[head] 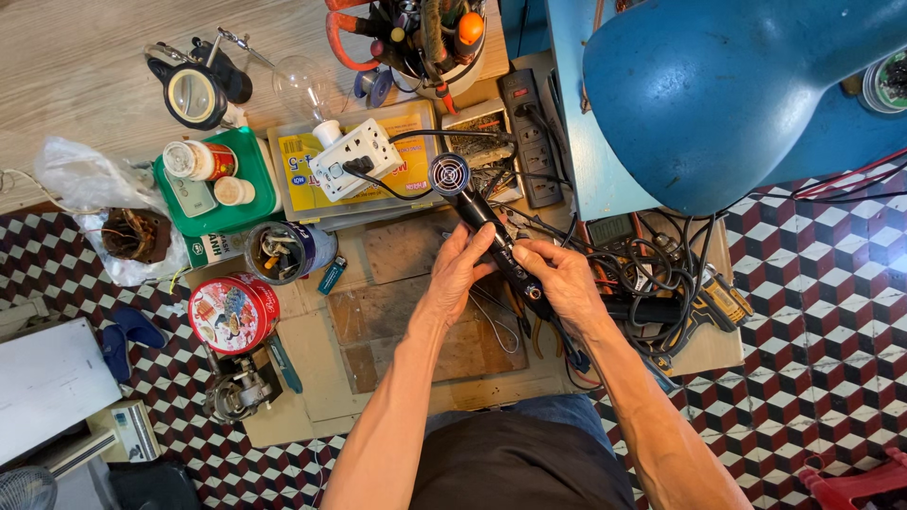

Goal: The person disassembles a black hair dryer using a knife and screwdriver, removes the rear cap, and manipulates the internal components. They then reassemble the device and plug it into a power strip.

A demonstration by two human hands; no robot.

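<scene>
I hold a black hair dryer (470,200) over a low wooden work board (378,321). Its round grilled end (450,174) points away from me, toward a white socket block (357,159). My left hand (460,266) grips the middle of the dryer's body from the left. My right hand (559,280) wraps the near end of it from the right. The dryer's cord runs off below my right hand into a tangle of cables.
A blue lamp shade (727,94) hangs at the upper right. A black power strip (531,132), a red round tin (233,314), a can of small parts (279,252), a green tray (213,189), a magnifier (194,94), a tool holder (425,38) and a yellow drill (713,302) surround the board.
</scene>
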